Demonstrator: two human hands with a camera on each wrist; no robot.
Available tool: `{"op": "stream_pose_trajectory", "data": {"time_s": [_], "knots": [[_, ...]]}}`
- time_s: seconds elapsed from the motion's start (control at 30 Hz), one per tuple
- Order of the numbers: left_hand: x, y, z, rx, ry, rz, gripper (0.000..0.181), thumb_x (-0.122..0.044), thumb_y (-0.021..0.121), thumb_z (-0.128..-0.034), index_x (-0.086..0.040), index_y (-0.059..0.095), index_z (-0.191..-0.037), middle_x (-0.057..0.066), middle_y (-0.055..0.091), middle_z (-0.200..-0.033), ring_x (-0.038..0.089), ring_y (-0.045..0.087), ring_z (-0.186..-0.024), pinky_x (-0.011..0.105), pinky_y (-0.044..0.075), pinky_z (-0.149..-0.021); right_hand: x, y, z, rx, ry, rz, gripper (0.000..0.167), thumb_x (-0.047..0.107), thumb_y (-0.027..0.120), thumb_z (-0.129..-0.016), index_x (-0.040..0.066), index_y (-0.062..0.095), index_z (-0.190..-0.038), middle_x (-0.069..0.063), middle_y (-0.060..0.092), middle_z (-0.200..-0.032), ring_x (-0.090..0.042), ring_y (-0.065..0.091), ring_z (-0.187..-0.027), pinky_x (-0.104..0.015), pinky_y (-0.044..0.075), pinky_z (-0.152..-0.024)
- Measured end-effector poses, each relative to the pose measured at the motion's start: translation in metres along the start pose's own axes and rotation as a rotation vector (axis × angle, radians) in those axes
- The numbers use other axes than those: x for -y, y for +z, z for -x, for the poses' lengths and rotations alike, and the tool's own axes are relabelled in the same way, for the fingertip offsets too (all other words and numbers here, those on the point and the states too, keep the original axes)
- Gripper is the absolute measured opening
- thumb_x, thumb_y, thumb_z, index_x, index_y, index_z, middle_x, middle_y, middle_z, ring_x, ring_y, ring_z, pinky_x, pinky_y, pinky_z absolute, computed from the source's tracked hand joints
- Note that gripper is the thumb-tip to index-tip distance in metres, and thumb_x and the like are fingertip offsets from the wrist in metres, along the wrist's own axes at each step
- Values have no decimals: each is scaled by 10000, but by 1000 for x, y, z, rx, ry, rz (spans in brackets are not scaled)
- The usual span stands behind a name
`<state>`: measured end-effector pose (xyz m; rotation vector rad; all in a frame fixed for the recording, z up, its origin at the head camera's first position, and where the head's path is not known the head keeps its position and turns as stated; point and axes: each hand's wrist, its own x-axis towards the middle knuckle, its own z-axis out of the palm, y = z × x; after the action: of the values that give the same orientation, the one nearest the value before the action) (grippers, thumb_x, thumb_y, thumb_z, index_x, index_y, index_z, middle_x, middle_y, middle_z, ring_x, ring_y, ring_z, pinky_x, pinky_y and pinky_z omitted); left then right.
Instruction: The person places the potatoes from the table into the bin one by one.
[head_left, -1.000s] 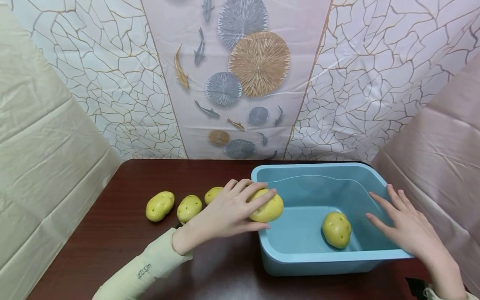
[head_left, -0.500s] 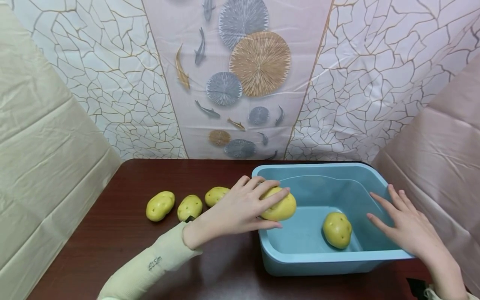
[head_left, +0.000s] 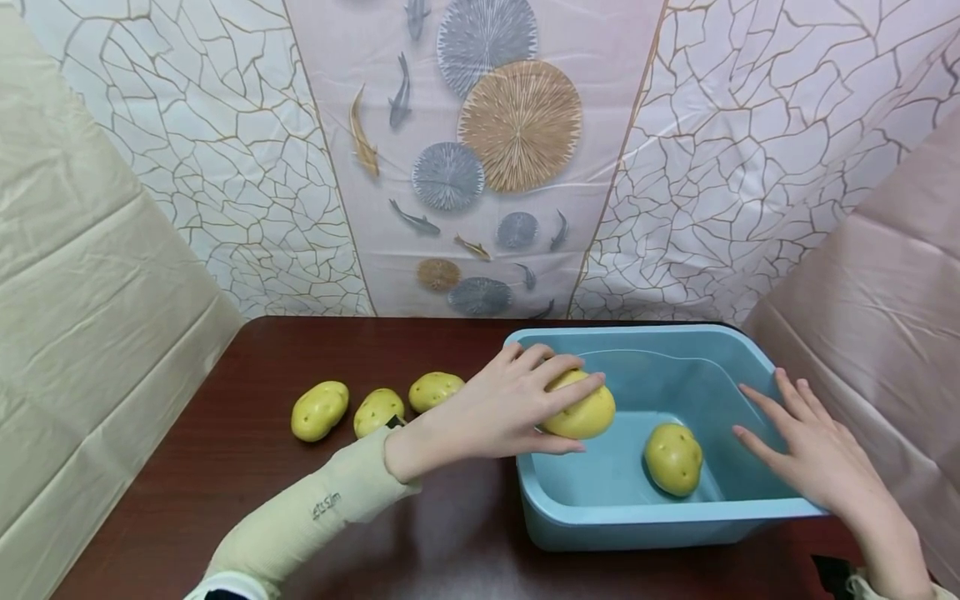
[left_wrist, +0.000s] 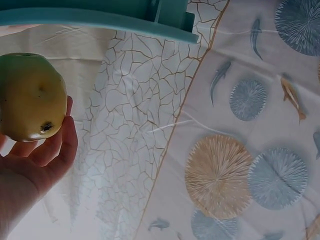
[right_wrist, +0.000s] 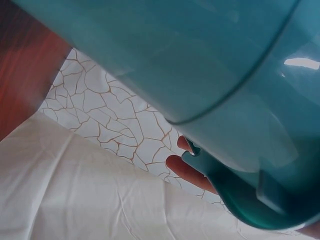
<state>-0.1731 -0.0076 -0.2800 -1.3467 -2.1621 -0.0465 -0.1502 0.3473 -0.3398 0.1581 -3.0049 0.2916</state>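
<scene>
My left hand (head_left: 517,404) grips a yellow potato (head_left: 585,408) over the left side of a blue plastic tub (head_left: 630,512), its fingers over the top and thumb below. The left wrist view shows the same potato (left_wrist: 32,97) against the curled fingers (left_wrist: 70,145). Another potato (head_left: 673,460) lies on the tub's floor. At the tub's right rim rests my right hand (head_left: 817,454), fingers spread and fairly straight. In the right wrist view, fingertips (right_wrist: 187,170) show past the tub's edge, and the tub's wall (right_wrist: 175,60) hides most of that hand.
Left of the tub, three potatoes sit in a loose row on the dark wooden table (head_left: 225,483): one potato (head_left: 320,412) leftmost, a middle potato (head_left: 378,410), and a third potato (head_left: 435,390) beside my left forearm. Patterned cloth (head_left: 480,167) hangs behind the table.
My left hand has moved right with the potato, from the tub's left rim to over its inside. The right hand, the tub and the other potatoes have stayed put.
</scene>
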Motion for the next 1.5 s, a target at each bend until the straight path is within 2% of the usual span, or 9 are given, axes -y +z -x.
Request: {"op": "stream_pose_trajectory", "data": {"time_s": [0.27,0.6,0.77,1.07,1.5], "knots": [[0,0,-11,17,55,-42,585,-589,515,-769,-239,501,-1237,-29,556,-1131,151,518,-937,267,361,-681,-1,0,0,8,-7,-9,691,489,474,-860,47,322,-1370,-282,-30,-1452,-450,-110,-1320,-716,149,-828],[0,-5,-27,91,123,-39,582,-588,495,-782,-244,481,-1251,-44,544,-1127,139,509,-922,267,393,-717,1,1,0,8,-18,-15,686,487,480,-858,54,330,-1368,-274,-29,-1456,-443,-109,-1324,-718,154,-823],[2,-6,-34,151,145,-40,604,-612,485,-777,-263,463,-1269,-52,533,-1159,140,504,-954,282,392,-725,1,0,1,4,-17,-19,687,485,482,-858,56,326,-1371,-271,-28,-1457,-442,-105,-1326,-716,150,-827],[12,1,-44,167,144,-33,611,-598,529,-753,-272,474,-1267,-63,531,-1166,134,498,-939,273,371,-717,0,0,0,-2,-13,-17,682,483,481,-859,53,330,-1367,-274,-24,-1456,-442,-109,-1325,-718,147,-829],[12,7,-56,242,116,-26,607,-603,522,-752,-301,460,-1275,-77,519,-1192,127,491,-950,278,369,-736,-1,0,0,-5,-10,-11,683,484,478,-861,46,332,-1364,-282,-19,-1452,-456,-96,-1321,-718,151,-824]]}}
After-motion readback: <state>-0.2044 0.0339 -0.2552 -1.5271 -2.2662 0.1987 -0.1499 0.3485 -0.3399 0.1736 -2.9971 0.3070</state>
